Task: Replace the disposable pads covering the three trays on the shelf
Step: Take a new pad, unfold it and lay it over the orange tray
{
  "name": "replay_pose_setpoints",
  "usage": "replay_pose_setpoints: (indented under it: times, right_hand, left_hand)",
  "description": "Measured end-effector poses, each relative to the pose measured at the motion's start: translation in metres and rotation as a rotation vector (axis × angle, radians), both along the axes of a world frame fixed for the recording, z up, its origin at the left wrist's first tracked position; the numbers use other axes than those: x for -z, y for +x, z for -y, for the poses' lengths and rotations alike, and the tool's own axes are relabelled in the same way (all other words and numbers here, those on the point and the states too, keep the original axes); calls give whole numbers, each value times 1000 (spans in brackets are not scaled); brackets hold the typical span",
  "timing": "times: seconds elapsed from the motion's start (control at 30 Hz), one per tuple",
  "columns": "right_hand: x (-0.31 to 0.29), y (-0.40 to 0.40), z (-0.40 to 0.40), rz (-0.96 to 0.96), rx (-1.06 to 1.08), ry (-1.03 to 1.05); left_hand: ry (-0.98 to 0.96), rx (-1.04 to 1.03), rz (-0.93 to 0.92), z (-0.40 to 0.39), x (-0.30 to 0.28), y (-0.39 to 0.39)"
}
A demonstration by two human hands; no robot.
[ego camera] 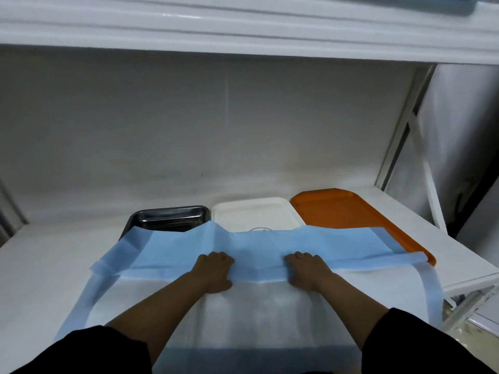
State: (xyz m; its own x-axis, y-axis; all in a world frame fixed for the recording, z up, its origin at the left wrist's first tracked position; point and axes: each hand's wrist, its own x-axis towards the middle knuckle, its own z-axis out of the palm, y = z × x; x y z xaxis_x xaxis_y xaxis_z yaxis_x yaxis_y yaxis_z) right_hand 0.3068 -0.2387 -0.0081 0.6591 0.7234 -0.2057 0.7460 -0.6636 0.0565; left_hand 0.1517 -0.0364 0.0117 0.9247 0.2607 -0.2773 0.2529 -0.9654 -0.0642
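Head view: left hand (214, 271) and right hand (306, 271), fingers curled, grip the blue pad (256, 247) at the shelf (40, 265) front edge, spread across three trays (253, 214). It looks light, limp, tearable; best held along its folded edge. Fingertips and tray fronts hide underneath.

A grey back wall (189, 125) rises beneath a white upper shelf (243, 25), with a white metal frame (421, 147) at right.
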Motion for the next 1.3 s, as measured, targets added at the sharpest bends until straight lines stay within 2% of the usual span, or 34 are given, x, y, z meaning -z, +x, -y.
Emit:
replay_pose_setpoints:
  times: [0.27, 0.37, 0.53, 0.6, 0.77, 0.87, 1.0, 1.13, 1.3]
  right_hand:
    - [-6, 18, -1, -27, -15, 144]
    - [-22, 21, 1, 31, -13, 224]
    - [-62, 27, -4, 137, 37, 278]
    - [-80, 30, -6, 156, 94, 288]
    - [-115, 48, -16, 31, 264, 430]
    - [-126, 60, -26, -21, 385, 635]
    - [-129, 76, -41, 74, 407, 802]
    - [-122, 91, -52, 167, 374, 826]
    - [-103, 119, -72, 189, 240, 742]
  left_hand:
    - [139, -19, 77, -8, 1, 16]
    - [146, -107, 87, -14, -4, 20]
    - [-50, -345, 28, -27, -28, 25]
    - [-174, -426, 69, -33, -42, 25]
    - [-556, -636, 447, -53, -77, 38]
    - [-560, -701, 590, -65, -99, 52]
    - [-391, -674, 751, -74, -116, 69]
    - [-381, -538, 842, -81, -109, 85]
    - [-289, -341, 732, -89, -85, 115]
